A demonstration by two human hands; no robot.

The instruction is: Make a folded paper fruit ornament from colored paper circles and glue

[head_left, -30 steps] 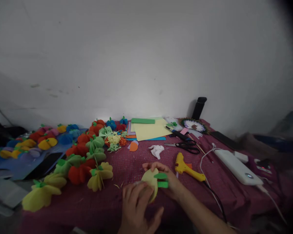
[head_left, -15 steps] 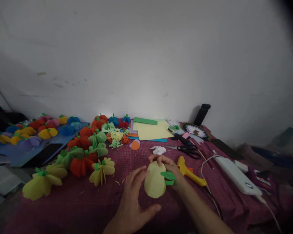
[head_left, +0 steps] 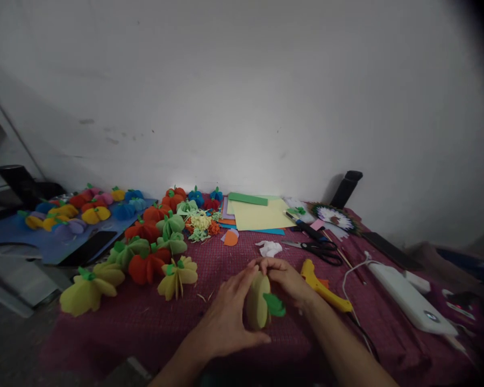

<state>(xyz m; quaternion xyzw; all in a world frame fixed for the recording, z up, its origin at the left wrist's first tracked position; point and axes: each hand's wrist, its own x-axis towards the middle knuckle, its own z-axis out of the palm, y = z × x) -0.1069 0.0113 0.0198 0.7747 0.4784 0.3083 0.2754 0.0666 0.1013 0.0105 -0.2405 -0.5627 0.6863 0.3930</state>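
Observation:
Both my hands hold a yellow paper fruit with a green paper leaf on its right side, just above the maroon tablecloth. My left hand cups it from the left, thumb under it and fingers reaching over its top. From the right, my right hand pinches its upper edge with curled fingers. The fruit stands nearly edge-on to me.
Several finished paper fruits in yellow, red and green lie to the left, more on a blue sheet. A yellow glue gun, scissors, coloured paper sheets, a white power bank and a crumpled tissue lie right and behind.
The yellow fruit has turned from face-on to nearly edge-on. My left hand has closed in against it. The view has shifted a little to the left.

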